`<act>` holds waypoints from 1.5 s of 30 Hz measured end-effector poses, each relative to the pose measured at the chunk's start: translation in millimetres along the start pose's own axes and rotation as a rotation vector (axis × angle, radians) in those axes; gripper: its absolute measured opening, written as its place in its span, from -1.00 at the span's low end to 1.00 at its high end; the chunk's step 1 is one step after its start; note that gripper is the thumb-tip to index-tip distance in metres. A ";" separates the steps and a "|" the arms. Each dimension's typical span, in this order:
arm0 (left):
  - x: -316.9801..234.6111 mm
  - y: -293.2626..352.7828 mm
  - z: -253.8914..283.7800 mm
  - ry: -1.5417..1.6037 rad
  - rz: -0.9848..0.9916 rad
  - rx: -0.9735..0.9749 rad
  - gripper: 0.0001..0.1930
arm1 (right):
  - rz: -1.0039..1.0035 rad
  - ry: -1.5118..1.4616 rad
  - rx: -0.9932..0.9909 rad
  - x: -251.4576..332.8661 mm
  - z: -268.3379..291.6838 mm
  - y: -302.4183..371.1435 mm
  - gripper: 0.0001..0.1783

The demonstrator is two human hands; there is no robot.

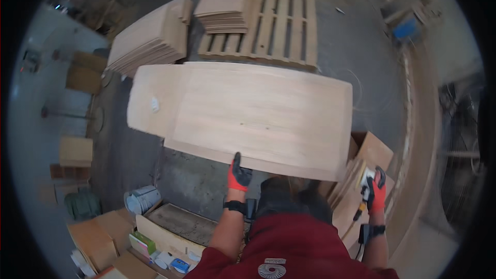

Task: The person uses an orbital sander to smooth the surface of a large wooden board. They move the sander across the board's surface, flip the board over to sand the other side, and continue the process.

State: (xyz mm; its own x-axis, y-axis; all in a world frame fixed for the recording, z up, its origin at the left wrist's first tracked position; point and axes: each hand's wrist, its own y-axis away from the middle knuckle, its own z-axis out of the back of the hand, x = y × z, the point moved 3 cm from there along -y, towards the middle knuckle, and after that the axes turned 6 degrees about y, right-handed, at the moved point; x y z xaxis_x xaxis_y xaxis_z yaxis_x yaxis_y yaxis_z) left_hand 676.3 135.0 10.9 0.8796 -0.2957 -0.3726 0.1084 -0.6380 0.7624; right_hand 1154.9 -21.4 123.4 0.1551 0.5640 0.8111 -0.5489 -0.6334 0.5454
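A large pale wooden panel [258, 113] with a darker border lies in front of me. My left hand [239, 175], in a red and black glove, is at its near edge. The thumb lies on top, and the fingers are mostly hidden below the edge. Off the panel's near right corner, my right hand [378, 191], gloved alike, is closed around a hand-held power tool [364, 196]. This tool has a pale head and a yellow and black tail end; its exact kind is unclear. Beneath the left end of the panel sits another pale board [152, 93] with a small white object [155, 104] on it.
Stacked boards [150, 36] stand beyond the panel, with a second stack [226, 0] on a slatted wooden pallet [284, 26]. Boards and a cardboard box [374, 152] lean at my right. Lower left are a metal bucket [142, 200], cartons [95, 243] and a wooden-sided bin [170, 237].
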 end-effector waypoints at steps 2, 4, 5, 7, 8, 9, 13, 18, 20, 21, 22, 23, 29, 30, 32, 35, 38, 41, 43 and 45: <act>-15.0 -15.8 64.4 -0.059 0.100 0.122 -0.66 | -0.014 0.001 0.026 -5.5 5.1 -2.5 -0.38; -24.3 15.5 41.3 -0.419 0.165 0.043 -0.44 | 0.010 -0.018 0.000 -15.5 9.1 -9.1 -0.36; -35.0 33.2 33.8 -0.584 0.249 -0.013 -0.37 | 0.040 -0.049 0.004 -25.2 12.9 -13.4 -0.35; -67.6 50.5 47.9 -1.036 0.326 -0.085 -0.50 | 0.055 -0.015 0.034 -36.5 17.7 -19.0 -0.35; -92.1 44.1 73.3 -1.069 0.500 -0.017 -0.55 | 0.068 -0.011 0.020 -30.8 7.4 -22.0 -0.36; -99.7 64.0 45.1 -1.294 0.384 -0.081 -0.55 | 0.079 -0.007 -0.011 -30.6 4.7 -24.5 -0.36; -133.6 77.2 2.4 -1.667 -0.303 0.230 -0.62 | 0.091 -0.029 0.100 -29.1 -5.7 -47.9 -0.44; -39.1 84.6 -6.2 -2.353 -0.625 0.292 0.15 | 0.222 0.129 0.232 -14.2 -36.3 -109.7 -0.49; -2.7 88.5 -8.0 -2.463 -0.435 0.135 0.44 | 0.301 0.135 0.269 -5.6 -49.2 -133.2 -0.48; 3.5 79.1 -11.3 -2.501 -0.431 0.116 0.43 | 0.347 0.150 0.259 -2.9 -55.7 -150.4 -0.48; 7.9 77.3 -2.1 -2.540 -0.418 0.083 0.42 | 0.388 0.167 0.260 -9.8 -59.5 -155.8 -0.47; 6.7 77.1 7.5 -2.585 -0.392 0.044 0.42 | 0.338 0.099 0.277 -18.6 -64.8 -154.1 -0.47; 1.8 59.8 21.6 -2.608 -0.403 0.053 0.38 | 0.259 -0.096 0.277 -70.1 -81.0 -110.9 -0.29; -1.8 59.8 21.9 -2.609 -0.427 0.078 0.37 | 0.278 -0.074 0.246 -89.7 -82.0 -98.5 -0.23; 2.8 61.7 18.8 -2.598 -0.403 0.059 0.37 | 0.316 -0.037 0.180 -121.8 -82.3 -85.9 -0.11; 4.0 61.9 18.4 -2.620 -0.377 0.039 0.36 | 0.232 0.035 0.217 -121.5 -79.5 -82.0 0.00; 6.2 62.7 13.2 -2.628 -0.366 0.038 0.35 | 0.286 -0.106 0.258 -74.7 -87.8 -124.6 -0.22; 5.1 56.8 13.3 -2.622 -0.366 0.048 0.34 | 0.290 -0.195 0.261 -44.3 -84.0 -140.1 -0.34; 4.3 55.0 16.8 -2.610 -0.395 0.055 0.33 | 0.305 -0.119 0.259 -47.3 -82.5 -133.1 -0.34; 5.6 54.3 15.3 -2.595 -0.460 0.076 0.33 | 0.286 -0.094 0.239 -62.8 -75.5 -100.2 -0.33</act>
State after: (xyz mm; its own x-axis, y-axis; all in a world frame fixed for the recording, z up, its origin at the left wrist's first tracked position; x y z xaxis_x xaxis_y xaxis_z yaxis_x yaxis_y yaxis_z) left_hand 680.0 87.8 42.1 -0.9995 0.0145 -0.0267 -0.0264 -0.8487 0.5283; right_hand 1138.1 46.6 1.8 0.1044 0.3028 0.9473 -0.3754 -0.8700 0.3195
